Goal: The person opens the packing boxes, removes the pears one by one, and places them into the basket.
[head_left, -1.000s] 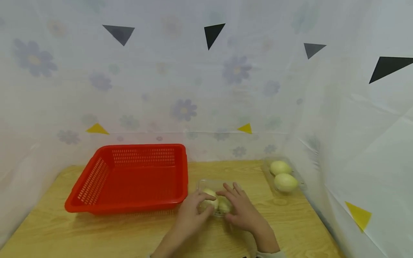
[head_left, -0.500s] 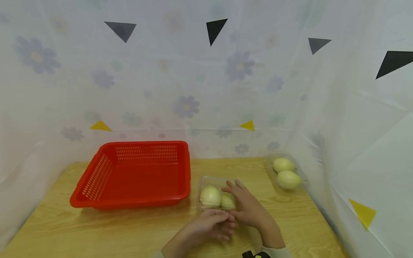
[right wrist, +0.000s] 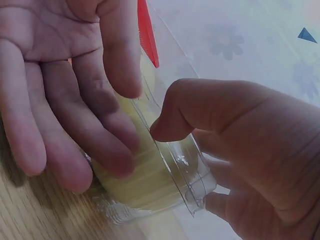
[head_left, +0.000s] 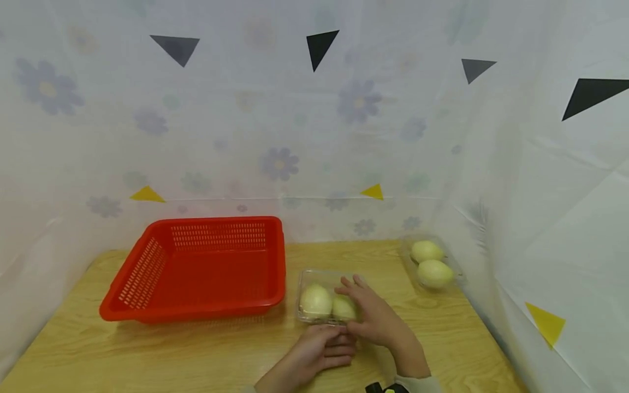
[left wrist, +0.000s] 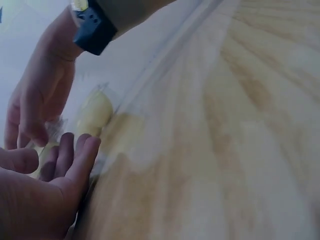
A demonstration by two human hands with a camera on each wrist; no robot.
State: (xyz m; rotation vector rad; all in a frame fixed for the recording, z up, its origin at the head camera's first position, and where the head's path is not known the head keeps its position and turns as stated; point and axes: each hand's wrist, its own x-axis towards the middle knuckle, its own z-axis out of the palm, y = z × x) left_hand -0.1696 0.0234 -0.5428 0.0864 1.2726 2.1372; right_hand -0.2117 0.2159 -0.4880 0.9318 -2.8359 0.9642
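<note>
Right of the basket, in the head view, sits a clear plastic box holding two pale yellow, rounded fruits. My right hand holds the box's right side, its thumb bent against the lid's front edge in the right wrist view. There, the fingers go behind the box, partly hidden. Palm turned toward the box, my left hand lies at its front. Its fingers are extended and loosely bent beside the front wall; whether they touch it I cannot tell.
A red plastic basket with slotted sides stands on the left of the wooden table. At the back right is another clear box with two similar fruits. A flowered white sheet hangs behind and to the right.
My left hand has come off the box's left side, down to its front, and turned its palm inward. The right hand stays at the right side, its thumb near the front edge.
</note>
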